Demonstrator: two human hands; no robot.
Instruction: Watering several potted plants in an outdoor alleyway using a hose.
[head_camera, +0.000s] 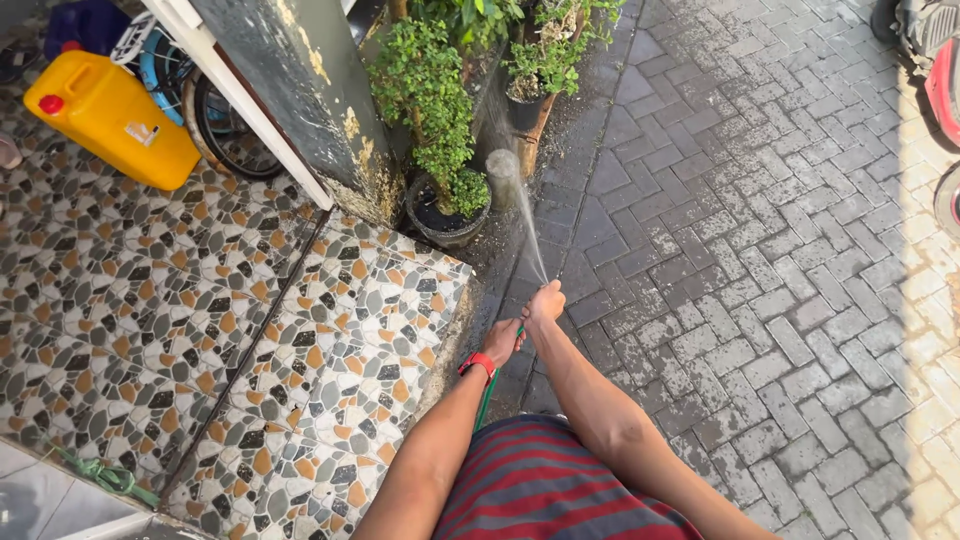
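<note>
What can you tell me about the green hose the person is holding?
The green hose is thin and looks like flexible plastic or rubber. Only a short stretch shows, running up between the forearms from the striped shirt toward the hands. The left hand grips it lower down; the right hand closes over its end, hiding the tip. A narrow water jet shoots from there toward the potted plant. A looser bit of green hose lies on the mosaic tiles at bottom left.

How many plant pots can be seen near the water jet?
2. A round dark pot stands at the corner of the pillar, under the big bush. A second dark pot stands behind it by the paving. Leaves may hide more.
</note>
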